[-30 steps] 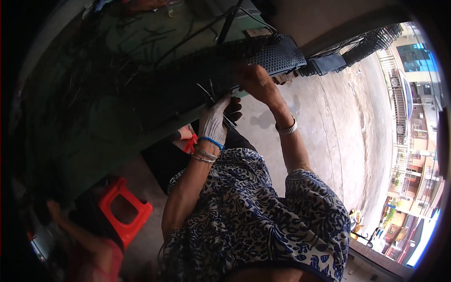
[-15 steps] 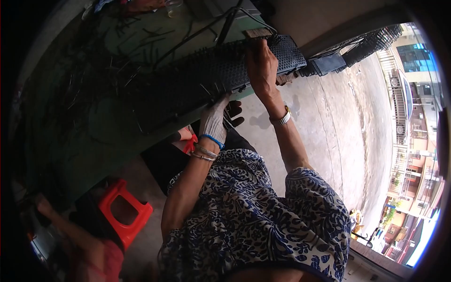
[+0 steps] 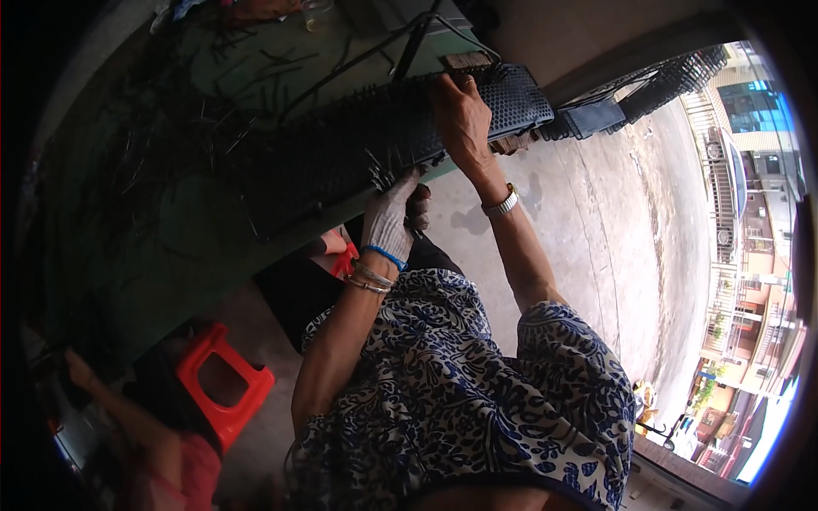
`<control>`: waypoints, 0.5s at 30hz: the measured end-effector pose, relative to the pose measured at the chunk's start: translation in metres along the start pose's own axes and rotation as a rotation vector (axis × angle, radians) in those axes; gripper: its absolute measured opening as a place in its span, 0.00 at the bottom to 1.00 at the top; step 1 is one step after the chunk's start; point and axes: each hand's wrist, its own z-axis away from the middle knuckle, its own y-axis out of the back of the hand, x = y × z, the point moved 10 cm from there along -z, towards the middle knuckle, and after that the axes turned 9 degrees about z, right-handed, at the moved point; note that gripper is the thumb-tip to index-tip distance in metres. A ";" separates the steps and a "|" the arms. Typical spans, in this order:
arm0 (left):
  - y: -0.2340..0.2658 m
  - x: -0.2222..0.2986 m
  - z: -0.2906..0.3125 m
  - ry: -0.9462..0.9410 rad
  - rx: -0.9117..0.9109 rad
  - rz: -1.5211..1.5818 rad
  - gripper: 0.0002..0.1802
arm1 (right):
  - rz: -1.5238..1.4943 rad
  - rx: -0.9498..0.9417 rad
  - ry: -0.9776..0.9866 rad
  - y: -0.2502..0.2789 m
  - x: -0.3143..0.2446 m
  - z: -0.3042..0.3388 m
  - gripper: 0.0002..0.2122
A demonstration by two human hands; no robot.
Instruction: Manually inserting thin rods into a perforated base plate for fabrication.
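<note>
Head view, bare right hand: fingers curled down at the perforated panel; whether they pinch anything or only press on it, I cannot tell.
Gloved left hand: closed around a bundle of thin dark rods, whose ends fan out above the thumb, beside the panel's near edge.
Fresh change: the right hand sits a little farther left on the panel than half a second ago, and the rod ends by the left thumb show more spread; the left wrist keeps nearly the same place.
What that means: I judge that the handling is now at another spot on the same panel, with the left hand serving as holder for the rods.
Perforated black panel: lies lengthwise along the table edge, its holes plain at the right end, its left part lost in shadow.
Wooden block: just beyond the panel's far edge, near a bent metal frame.
Green table: under the panel, dark thin pieces scattered over its far side.
Red stool: at lower left, near a co-worker's arm.
Concrete floor: pale, to the right.
</note>
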 end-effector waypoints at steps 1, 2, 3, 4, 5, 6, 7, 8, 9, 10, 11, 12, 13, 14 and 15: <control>-0.001 0.000 0.002 -0.003 0.013 -0.014 0.11 | 0.079 -0.050 0.002 -0.006 0.001 0.001 0.06; -0.002 0.000 0.003 -0.006 0.026 -0.028 0.11 | 0.158 -0.099 0.003 -0.012 0.004 0.003 0.07; 0.000 0.001 0.003 -0.009 0.027 -0.027 0.11 | 0.156 -0.098 0.005 -0.010 0.002 0.003 0.07; -0.002 0.001 0.003 0.006 -0.008 -0.013 0.11 | 0.139 -0.045 0.051 -0.002 -0.004 0.004 0.08; -0.005 0.000 0.003 0.021 -0.043 0.000 0.11 | 0.123 0.009 0.096 0.007 -0.009 0.006 0.08; -0.007 0.001 0.004 0.019 -0.044 -0.001 0.11 | 0.122 0.011 0.095 0.011 -0.004 0.008 0.08; -0.006 0.003 0.006 0.008 -0.027 -0.020 0.11 | 0.019 -0.170 0.069 -0.001 0.006 0.012 0.08; -0.006 0.004 0.007 -0.004 -0.010 -0.040 0.12 | -0.085 -0.350 0.041 -0.014 0.010 0.020 0.08; -0.007 0.006 0.009 -0.004 -0.011 -0.041 0.12 | -0.085 -0.348 0.041 -0.006 0.004 0.024 0.08; -0.006 0.007 0.009 -0.009 -0.005 -0.062 0.12 | -0.359 -0.501 -0.022 -0.009 -0.007 0.034 0.08; -0.005 0.008 0.009 -0.013 0.002 -0.083 0.12 | -0.635 -0.650 -0.085 -0.015 -0.017 0.044 0.09; -0.009 0.007 0.009 -0.010 -0.001 -0.087 0.12 | -0.634 -0.646 -0.089 -0.015 -0.014 0.044 0.09; -0.011 0.008 0.009 -0.051 0.019 -0.096 0.12 | -0.651 -0.622 -0.145 -0.015 -0.005 0.042 0.08; -0.012 0.011 0.009 -0.093 0.040 -0.105 0.12 | -0.668 -0.599 -0.199 -0.015 0.003 0.040 0.07; -0.011 0.010 0.007 -0.091 0.040 -0.106 0.12 | -0.667 -0.598 -0.201 -0.018 0.007 0.039 0.07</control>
